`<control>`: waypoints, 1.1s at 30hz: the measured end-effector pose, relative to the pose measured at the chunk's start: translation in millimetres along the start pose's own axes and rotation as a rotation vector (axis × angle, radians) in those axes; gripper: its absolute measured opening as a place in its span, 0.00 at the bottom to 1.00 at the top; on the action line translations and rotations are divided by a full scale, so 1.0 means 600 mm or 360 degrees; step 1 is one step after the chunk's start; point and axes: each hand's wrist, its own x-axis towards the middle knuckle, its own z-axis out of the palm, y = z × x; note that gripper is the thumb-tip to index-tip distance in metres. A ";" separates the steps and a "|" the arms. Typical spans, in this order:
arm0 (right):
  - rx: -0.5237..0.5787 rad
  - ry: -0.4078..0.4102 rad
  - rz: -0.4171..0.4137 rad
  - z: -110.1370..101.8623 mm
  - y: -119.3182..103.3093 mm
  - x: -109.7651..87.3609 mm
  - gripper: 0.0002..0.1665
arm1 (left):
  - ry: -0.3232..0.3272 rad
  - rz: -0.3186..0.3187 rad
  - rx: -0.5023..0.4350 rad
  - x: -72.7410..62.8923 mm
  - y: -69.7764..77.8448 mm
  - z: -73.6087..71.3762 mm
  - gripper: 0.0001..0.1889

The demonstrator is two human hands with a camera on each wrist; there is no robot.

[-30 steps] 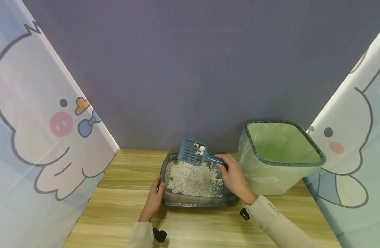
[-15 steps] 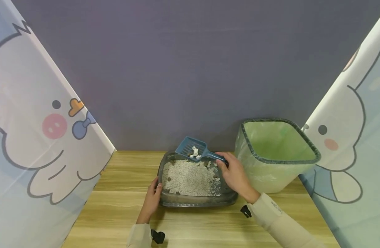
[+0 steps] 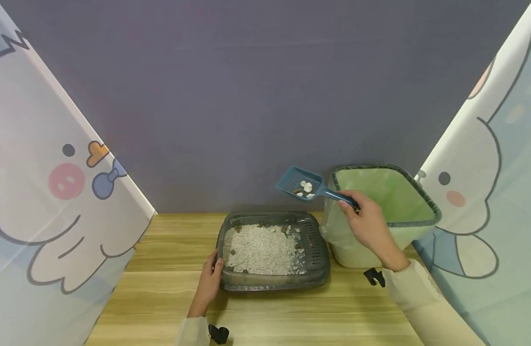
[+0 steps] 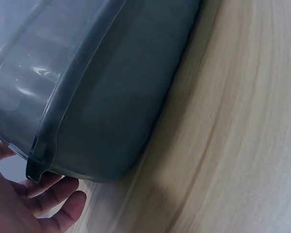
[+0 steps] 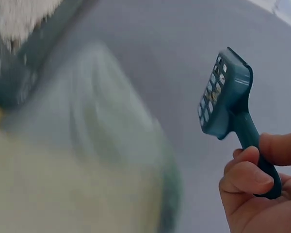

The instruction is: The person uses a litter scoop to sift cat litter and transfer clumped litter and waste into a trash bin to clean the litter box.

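Observation:
A blue slotted litter scoop [image 3: 301, 183] is raised over the gap between tray and bin, white clumps [image 3: 306, 186] and a brown bit in its pan. My right hand [image 3: 366, 222] grips its handle, fingers wrapped round it in the right wrist view [image 5: 264, 174]. Below stands a grey litter tray [image 3: 274, 283] on the table, its pale litter [image 3: 263, 250] dotted with brown bits. At its left end my left hand [image 3: 210, 278] holds the rim. In the left wrist view, the curled fingers [image 4: 63, 196] sit under the tray's corner; part of the thumb is out of frame.
A pale green bin [image 3: 352, 250] with a liner and a dark marbled rim ring [image 3: 414, 224] stands right of the tray, close to the right forearm. A grey backdrop [image 3: 239, 120] rises behind the wooden table [image 3: 161, 283]. Printed cartoon panels flank both sides.
My right hand has carried the loaded scoop up and to the right, from above the tray toward the bin. My left hand stays at the tray's left end.

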 end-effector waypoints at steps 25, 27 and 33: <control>-0.0362 0.0866 -0.0080 -0.159 0.186 -0.030 0.16 | -0.0027 0.0000 0.0034 -0.001 -0.004 -0.011 0.29; -0.0366 0.0944 -0.0120 -0.158 0.189 -0.031 0.15 | -0.0026 0.0001 0.0030 -0.002 -0.002 -0.010 0.29; -0.0282 0.1065 -0.0226 -0.159 0.186 -0.037 0.15 | -0.0015 -0.0025 0.0013 0.000 -0.003 0.004 0.29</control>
